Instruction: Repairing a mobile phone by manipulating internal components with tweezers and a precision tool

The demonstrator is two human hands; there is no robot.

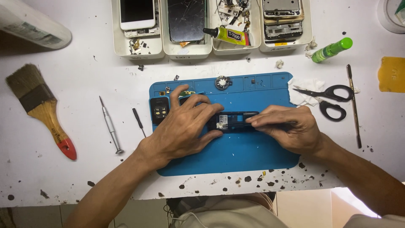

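Nearest you, at the centre of the frame, your left hand [183, 126] lies fingers spread over the left end of a black phone frame [234, 121], thumb against its lower edge and fingertips curled over its top. Your right hand [291, 128] comes in from the right, its fingers pressed together and pinching the frame's right end. The frame lies flat on the blue work mat [236, 156], about the middle of it. Just left of your left hand, a small black part [160, 109] sits at the mat's edge. Further left on the white table [84, 169] lie a silver screwdriver [110, 125] and a wooden-handled brush [40, 107]. To the right of the mat, black scissors [329, 99] rest on a tissue. Along the top of the frame stand white trays [187, 51] of phone parts, with a yellow glue tube [228, 36] and a green bottle [332, 50].
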